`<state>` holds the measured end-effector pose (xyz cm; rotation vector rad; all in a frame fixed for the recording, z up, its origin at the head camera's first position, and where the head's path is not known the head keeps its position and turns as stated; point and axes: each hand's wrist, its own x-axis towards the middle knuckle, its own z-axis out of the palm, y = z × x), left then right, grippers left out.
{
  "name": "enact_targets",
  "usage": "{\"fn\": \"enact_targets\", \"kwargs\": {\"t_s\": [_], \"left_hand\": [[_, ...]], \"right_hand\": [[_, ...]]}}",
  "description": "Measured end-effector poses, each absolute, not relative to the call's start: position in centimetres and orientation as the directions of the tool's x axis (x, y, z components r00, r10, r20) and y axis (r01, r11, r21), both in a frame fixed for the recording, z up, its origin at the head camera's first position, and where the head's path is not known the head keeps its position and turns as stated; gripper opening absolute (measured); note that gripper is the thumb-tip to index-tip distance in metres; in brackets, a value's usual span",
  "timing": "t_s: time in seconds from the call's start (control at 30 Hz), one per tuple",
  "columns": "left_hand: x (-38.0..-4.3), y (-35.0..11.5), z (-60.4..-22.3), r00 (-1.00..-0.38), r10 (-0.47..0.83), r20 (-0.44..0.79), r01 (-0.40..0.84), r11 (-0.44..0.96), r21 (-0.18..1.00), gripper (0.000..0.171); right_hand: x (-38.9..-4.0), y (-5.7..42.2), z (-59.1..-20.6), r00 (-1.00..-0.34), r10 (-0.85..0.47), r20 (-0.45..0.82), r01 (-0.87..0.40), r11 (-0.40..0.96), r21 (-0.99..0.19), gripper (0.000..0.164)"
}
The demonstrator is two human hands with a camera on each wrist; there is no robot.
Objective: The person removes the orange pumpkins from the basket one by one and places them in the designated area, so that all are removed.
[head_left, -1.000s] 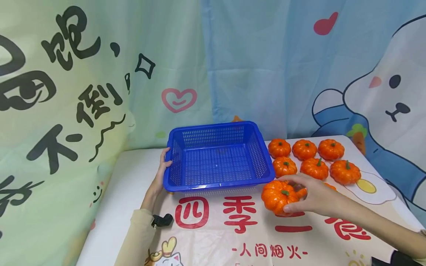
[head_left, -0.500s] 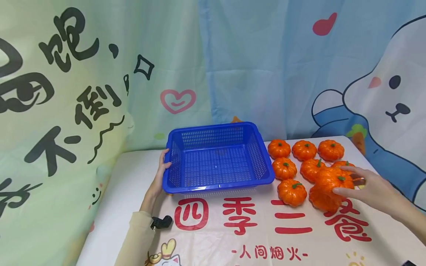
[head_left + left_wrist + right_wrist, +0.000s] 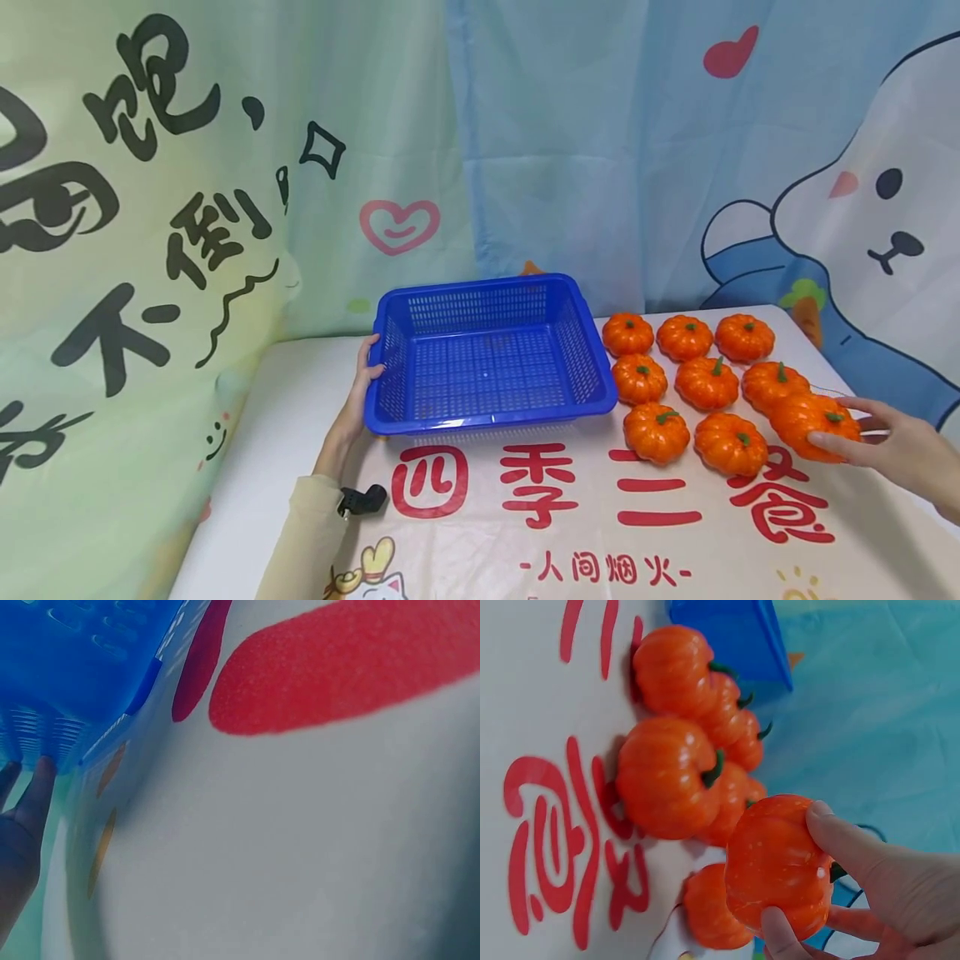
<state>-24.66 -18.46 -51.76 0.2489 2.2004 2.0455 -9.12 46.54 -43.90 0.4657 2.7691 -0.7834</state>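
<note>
My right hand [image 3: 896,437] grips a small orange pumpkin [image 3: 813,427] with a green stem, at the right end of the front row of pumpkins. Thumb and fingers hold its sides in the right wrist view, where the same pumpkin [image 3: 780,862] covers part of another one behind it. Whether it touches the table cannot be seen. My left hand [image 3: 362,387] holds the left rim of a blue mesh basket [image 3: 491,419], which has nothing in it. In the left wrist view, fingers [image 3: 37,799] reach up to the basket's wall [image 3: 82,660].
Several more orange pumpkins [image 3: 707,383] stand in rows just right of the basket. A printed cloth with red characters [image 3: 538,487] covers the table. Behind it hangs a patterned curtain [image 3: 555,167].
My right hand has set one pumpkin in the front row's left place, then carried a stacked-looking pair rightward; one stands mid-row, the other is in hand. My left hand stays put.
</note>
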Motion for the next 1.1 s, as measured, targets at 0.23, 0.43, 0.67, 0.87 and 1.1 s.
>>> {"fn": "enact_targets", "kwargs": {"t_s": [0.23,0.43,0.67,0.87,1.1], "left_hand": [[-24.8,-18.2,-52.0,-0.977,0.212,0.004,0.021,0.076,0.997,0.06],[-25.0,-18.0,-51.8,-0.976,0.218,0.004,0.021,0.075,0.997,0.061],[-25.0,-18.1,-51.5,-0.976,0.219,-0.002,0.017,0.087,0.996,0.061],[-25.1,-18.7,-51.7,-0.976,0.219,-0.01,0.01,0.092,0.996,0.063],[-25.1,-20.1,-51.2,-0.958,0.287,-0.015,0.035,0.169,0.985,0.059]], "right_hand": [[-8.9,48.1,-46.4,-0.865,0.248,-0.436,0.448,0.772,-0.452,0.106],[-8.6,48.6,-47.7,-0.854,0.251,-0.456,0.462,0.769,-0.443,0.107],[-8.6,49.0,-48.8,-0.858,0.252,-0.447,0.457,0.773,-0.441,0.106],[-8.8,48.4,-49.3,-0.873,0.254,-0.416,0.435,0.79,-0.432,0.108],[-8.7,47.1,-49.7,-0.92,0.229,-0.32,0.363,0.807,-0.465,0.104]]}}
